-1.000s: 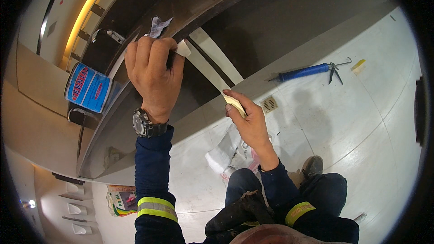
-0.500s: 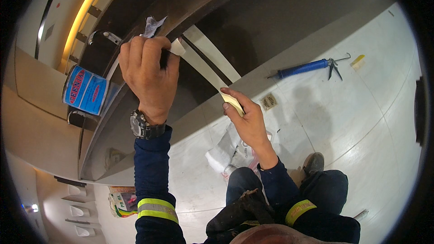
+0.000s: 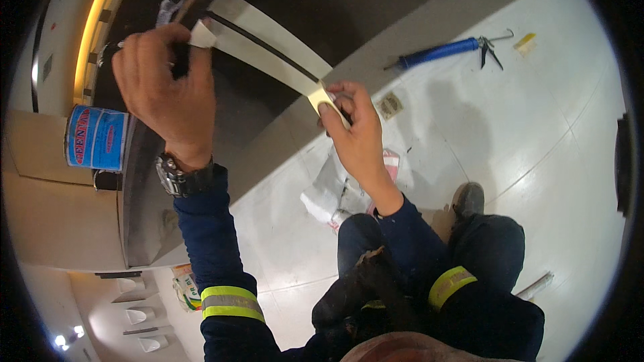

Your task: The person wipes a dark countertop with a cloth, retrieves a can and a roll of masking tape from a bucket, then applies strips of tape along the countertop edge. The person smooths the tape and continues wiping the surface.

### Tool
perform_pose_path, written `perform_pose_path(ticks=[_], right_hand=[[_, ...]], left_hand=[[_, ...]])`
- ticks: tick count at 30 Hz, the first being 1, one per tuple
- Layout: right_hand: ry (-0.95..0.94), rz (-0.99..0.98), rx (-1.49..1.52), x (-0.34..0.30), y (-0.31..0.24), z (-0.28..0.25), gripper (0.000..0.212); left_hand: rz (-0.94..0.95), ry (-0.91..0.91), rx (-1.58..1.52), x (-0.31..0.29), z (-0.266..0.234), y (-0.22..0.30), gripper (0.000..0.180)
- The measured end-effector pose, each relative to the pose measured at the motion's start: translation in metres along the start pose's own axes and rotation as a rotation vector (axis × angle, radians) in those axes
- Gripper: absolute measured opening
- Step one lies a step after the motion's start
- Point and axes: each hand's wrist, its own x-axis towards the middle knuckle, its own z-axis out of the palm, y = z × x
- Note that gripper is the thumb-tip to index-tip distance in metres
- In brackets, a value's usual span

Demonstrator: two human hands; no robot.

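Two pale masking tape strips [image 3: 268, 23] run down the dark panel [image 3: 376, 7], with a black seam [image 3: 258, 41] between them. At the upper end of the nearer strip, my left hand [image 3: 168, 84] is closed, pinching a small whitish flap of tape [image 3: 203, 35]. A watch sits on that wrist. My right hand [image 3: 359, 134] grips a thin, flat, pale yellow piece [image 3: 319, 98] between thumb and curled fingers. Its far end meets the panel's lower edge where the strips and seam end; whether it joins the tape I cannot tell.
A blue can [image 3: 97, 137] stands on the ledge at left, near a crumpled grey scrap [image 3: 168, 11]. On the tiled floor lie a blue caulking gun [image 3: 439, 53], a yellow piece [image 3: 526, 43] and a white plastic bag [image 3: 325, 191]. A floor drain [image 3: 389, 105] is beside my right hand.
The view has shifted, and both hands appear higher, the left one also farther left. My right fingers are more curled around the yellow piece. Both hands stay at the same ends of the strips.
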Motion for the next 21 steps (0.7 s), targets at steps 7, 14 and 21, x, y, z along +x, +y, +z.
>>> perform_pose_path(ticks=[7, 14, 21], right_hand=[[-0.012, 0.109, -0.119, 0.011, -0.011, -0.001, 0.035], [-0.084, 0.130, -0.131, 0.023, -0.006, -0.003, 0.040], [-0.110, 0.143, -0.108, 0.028, -0.012, -0.007, 0.037]], left_hand=[[0.050, 0.055, -0.101, -0.001, 0.008, -0.008, 0.019], [0.026, 0.039, -0.112, 0.001, 0.008, -0.009, 0.022], [-0.048, -0.017, -0.081, -0.002, 0.006, -0.002, 0.023]])
